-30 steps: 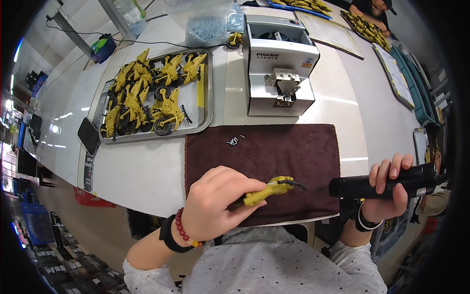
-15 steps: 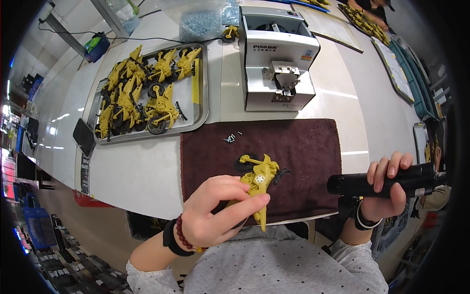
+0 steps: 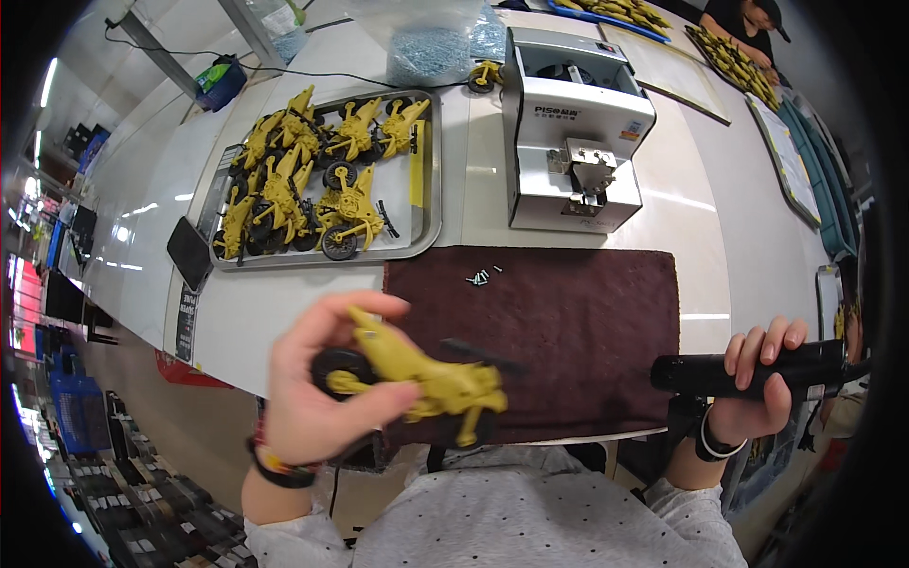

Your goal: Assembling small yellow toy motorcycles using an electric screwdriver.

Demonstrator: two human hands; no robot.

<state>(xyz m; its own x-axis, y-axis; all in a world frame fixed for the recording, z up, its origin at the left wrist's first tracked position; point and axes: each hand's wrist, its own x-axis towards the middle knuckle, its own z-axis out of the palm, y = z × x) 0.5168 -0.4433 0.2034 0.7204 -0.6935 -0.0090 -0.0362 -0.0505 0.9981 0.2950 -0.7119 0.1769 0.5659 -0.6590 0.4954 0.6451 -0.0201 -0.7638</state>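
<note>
My left hand (image 3: pixel 317 388) is closed on a yellow toy motorcycle (image 3: pixel 436 383) with black wheels and a dark handlebar, its thumb across the body. The toy is held up over the left front part of a dark maroon cloth mat (image 3: pixel 568 331) and is slightly blurred. Beyond the mat's right edge, my right hand (image 3: pixel 757 379) is wrapped round a black cylindrical electric screwdriver (image 3: pixel 696 375), which lies level with a cord at its right end. No bit shows on it. Several small silver screws (image 3: pixel 479 277) lie near the mat's far edge.
A metal tray (image 3: pixel 435 180) of yellow toy motorcycles stands at the far left. Behind the mat is a grey screw-feeding machine (image 3: pixel 568 142). Bags of small blue-grey pieces (image 3: pixel 426 59) sit behind the tray. Another person (image 3: pixel 743 33) is at the far right, beside more yellow parts (image 3: pixel 729 64).
My left hand has lifted the toy motorcycle off the mat, moved it left and turned it over. My right hand keeps its hold on the screwdriver. The whole view has shifted slightly.
</note>
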